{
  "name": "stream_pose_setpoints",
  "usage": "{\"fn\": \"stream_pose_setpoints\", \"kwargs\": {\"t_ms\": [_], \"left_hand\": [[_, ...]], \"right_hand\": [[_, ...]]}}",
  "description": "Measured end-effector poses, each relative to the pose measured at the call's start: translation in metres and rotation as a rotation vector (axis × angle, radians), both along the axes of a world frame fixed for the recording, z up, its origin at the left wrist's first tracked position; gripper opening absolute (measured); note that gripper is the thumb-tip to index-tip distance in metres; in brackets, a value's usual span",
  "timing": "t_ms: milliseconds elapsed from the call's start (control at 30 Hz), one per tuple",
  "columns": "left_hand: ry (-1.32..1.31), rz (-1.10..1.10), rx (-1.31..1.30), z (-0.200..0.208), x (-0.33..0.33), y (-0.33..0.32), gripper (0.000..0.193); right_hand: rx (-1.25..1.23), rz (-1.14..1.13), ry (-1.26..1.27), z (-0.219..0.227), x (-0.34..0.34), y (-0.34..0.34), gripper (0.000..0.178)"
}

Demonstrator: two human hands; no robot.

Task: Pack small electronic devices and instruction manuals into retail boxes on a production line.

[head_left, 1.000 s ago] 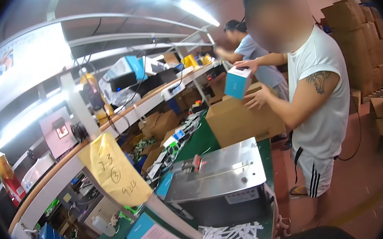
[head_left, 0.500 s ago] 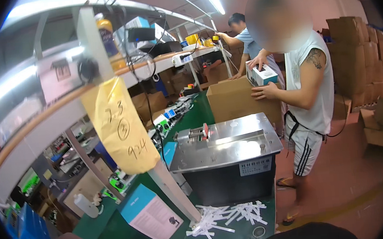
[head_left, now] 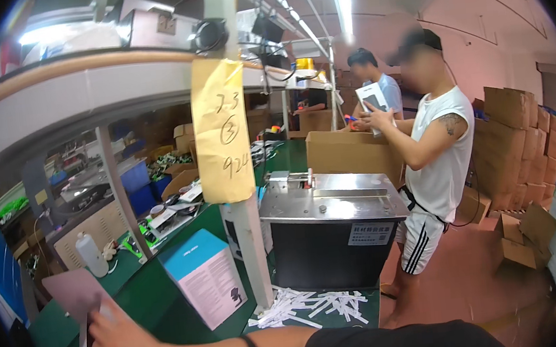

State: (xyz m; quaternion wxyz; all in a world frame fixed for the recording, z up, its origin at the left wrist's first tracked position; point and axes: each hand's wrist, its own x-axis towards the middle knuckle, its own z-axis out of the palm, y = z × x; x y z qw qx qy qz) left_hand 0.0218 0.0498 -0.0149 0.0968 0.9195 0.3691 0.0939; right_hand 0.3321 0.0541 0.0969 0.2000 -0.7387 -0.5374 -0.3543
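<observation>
My right arm, in a black sleeve with a dark band at the forearm, crosses the lower edge toward the left. At its end my right hand (head_left: 121, 339) is over an open light-coloured box (head_left: 84, 346), its fingers apart and somewhat blurred, some reaching past the rim. The box's raised flap (head_left: 74, 293) stands behind the fingers; what lies inside is hidden. To the right of my hand a closed white-and-blue product box (head_left: 208, 284) stands on the green table (head_left: 156, 336). My left hand does not show.
A metal-topped black machine (head_left: 329, 249) stands beyond a post bearing a yellow paper (head_left: 222, 132). White strips (head_left: 311, 307) lie at its foot. A co-worker (head_left: 439, 144) holds a white box (head_left: 373, 101) by a large carton (head_left: 350, 153). A bottle (head_left: 90, 255) stands at left.
My view has swung, bringing my right forearm and the open box further into sight. The co-worker's white box has been raised from above the carton and is now held upright.
</observation>
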Motion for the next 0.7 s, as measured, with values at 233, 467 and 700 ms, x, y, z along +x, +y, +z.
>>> {"fn": "stream_pose_setpoints", "kwargs": {"t_ms": [233, 467, 700], "left_hand": [[0.086, 0.220, -0.063, 0.009, -0.022, -0.030, 0.036], [-0.287, 0.184, 0.223, 0.037, -0.018, -0.055, 0.011], [-1.181, 0.013, 0.042, 0.101, 0.017, -0.049, 0.029]], "right_hand": [[0.376, 0.004, 0.532, -0.005, 0.014, -0.070, 0.083], [0.285, -0.056, 0.830, -0.007, 0.045, -0.096, 0.031], [0.348, -0.036, 0.681, -0.002, 0.018, -0.101, 0.041]]}}
